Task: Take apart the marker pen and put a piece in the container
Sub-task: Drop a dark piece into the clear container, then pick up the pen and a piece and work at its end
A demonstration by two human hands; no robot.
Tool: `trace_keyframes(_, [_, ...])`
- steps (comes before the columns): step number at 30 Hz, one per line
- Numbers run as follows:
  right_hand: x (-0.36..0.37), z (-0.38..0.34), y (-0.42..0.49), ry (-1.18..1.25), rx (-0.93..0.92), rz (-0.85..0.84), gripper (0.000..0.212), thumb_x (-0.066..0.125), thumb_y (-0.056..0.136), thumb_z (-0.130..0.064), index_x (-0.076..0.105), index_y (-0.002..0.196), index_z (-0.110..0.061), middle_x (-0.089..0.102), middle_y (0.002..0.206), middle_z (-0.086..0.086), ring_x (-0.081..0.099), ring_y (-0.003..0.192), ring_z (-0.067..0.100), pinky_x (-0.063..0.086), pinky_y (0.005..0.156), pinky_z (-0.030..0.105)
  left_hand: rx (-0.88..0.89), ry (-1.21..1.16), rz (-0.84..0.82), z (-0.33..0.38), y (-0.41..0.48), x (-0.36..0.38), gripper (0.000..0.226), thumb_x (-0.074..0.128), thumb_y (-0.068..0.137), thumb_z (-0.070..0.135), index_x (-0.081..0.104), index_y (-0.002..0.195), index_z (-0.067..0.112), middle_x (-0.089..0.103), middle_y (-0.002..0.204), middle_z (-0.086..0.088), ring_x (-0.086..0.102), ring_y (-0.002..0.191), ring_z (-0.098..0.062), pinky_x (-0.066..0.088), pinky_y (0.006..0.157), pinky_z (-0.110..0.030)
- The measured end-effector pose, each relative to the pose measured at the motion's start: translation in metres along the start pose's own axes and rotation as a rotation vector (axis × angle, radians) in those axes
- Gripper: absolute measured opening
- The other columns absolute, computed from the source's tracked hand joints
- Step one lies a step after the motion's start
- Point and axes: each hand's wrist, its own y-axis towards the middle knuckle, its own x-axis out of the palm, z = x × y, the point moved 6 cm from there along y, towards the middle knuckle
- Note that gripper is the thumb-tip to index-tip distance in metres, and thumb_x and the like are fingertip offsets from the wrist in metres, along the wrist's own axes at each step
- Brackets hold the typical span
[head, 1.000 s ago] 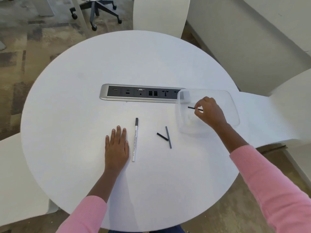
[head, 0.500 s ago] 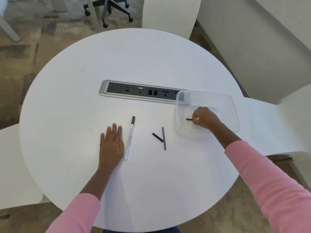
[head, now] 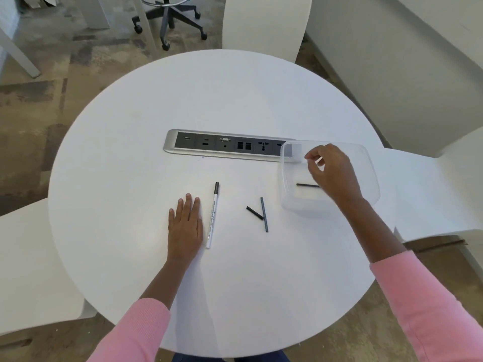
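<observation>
— Where is the piece of the marker now?

— A thin black piece (head: 308, 185) lies flat on the bottom of the clear container (head: 369, 176), at the right of the frame. The container stands close to the right edge of the round white table (head: 235, 95), and its upper left corner covers the end of the socket strip (head: 224, 146).

— And the right hand (head: 330, 173)?

— It is over the container, above the piece, with fingers loosely curled and nothing between them.

— The left hand (head: 186, 226)?

— It lies flat on the table, fingers straight, just beside the white marker body (head: 213, 215). I cannot tell if it touches the body.

— What else lies on the table?

— A short black part (head: 254, 212) and a grey rod (head: 264, 214), touching each other, between the marker body and the container.

— Is there room to move?

— Yes. The upper half of the table is bare, and also the lower part towards the pink sleeves (head: 141, 333). White chairs (head: 261, 22) stand at the top, the left and the right edges.
</observation>
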Motion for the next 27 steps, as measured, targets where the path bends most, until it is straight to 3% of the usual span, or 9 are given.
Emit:
trace_keyframes(3, [0.012,-0.032,-0.019,0.098,-0.001,-0.004,0.012,0.054,0.078,0.004,0.062,0.085,-0.001,0.062,0.086,0.019,0.051,0.07,0.02,0.034,0.065,0.014,0.016,0.002,-0.012,-0.003,0.0,0.0,0.05,0.027,0.092,0.016,0.032,0.14,0.005,0.025,0.151,-0.018,0.024,0.14,-0.035,0.016,0.114,-0.05])
trace_keyframes(8, [0.073,-0.065,-0.06,0.206,0.112,-0.135,0.012,0.052,0.081,0.0,0.062,0.086,-0.003,0.062,0.088,0.017,0.051,0.066,0.018,0.042,0.069,0.027,0.059,-0.008,-0.02,-0.005,0.0,-0.001,0.052,0.025,0.09,0.019,0.033,0.139,0.004,0.027,0.15,-0.018,0.025,0.139,-0.036,0.017,0.114,-0.049])
trace_keyframes(16, [0.16,-0.085,-0.105,0.248,0.323,-0.293,0.01,0.055,0.084,-0.014,0.058,0.09,-0.007,0.062,0.096,0.014,0.058,0.081,0.021,0.036,0.067,0.021,0.101,-0.016,-0.003,-0.006,-0.001,-0.003,0.047,0.033,0.089,0.015,0.045,0.132,-0.001,0.042,0.14,-0.024,0.041,0.128,-0.042,0.03,0.105,-0.056])
trace_keyframes(18, [0.171,-0.088,-0.11,0.234,0.341,-0.305,0.015,0.059,0.083,-0.02,0.056,0.093,-0.008,0.061,0.097,0.011,0.057,0.082,0.018,0.034,0.067,0.02,0.105,-0.002,-0.009,-0.007,0.0,-0.001,0.048,0.029,0.091,0.018,0.041,0.134,0.0,0.038,0.143,-0.023,0.037,0.131,-0.04,0.027,0.108,-0.054])
trace_keyframes(21, [0.18,-0.093,-0.115,0.21,0.362,-0.316,0.025,0.061,0.081,-0.026,0.052,0.098,-0.01,0.06,0.097,0.011,0.055,0.083,0.019,0.036,0.067,0.023,0.111,-0.008,-0.012,-0.009,0.002,0.003,0.047,0.041,0.092,0.012,0.034,0.138,0.003,0.03,0.148,-0.02,0.028,0.137,-0.037,0.018,0.112,-0.051])
trace_keyframes(27, [0.188,-0.101,-0.118,0.195,0.416,-0.321,0.03,0.057,0.082,-0.023,0.047,0.106,-0.009,0.061,0.1,0.014,0.057,0.093,0.028,0.043,0.074,0.031,0.145,0.068,-0.047,-0.013,0.006,0.007,0.049,0.035,0.095,0.017,0.025,0.142,0.006,0.02,0.153,-0.018,0.02,0.141,-0.033,0.013,0.115,-0.046])
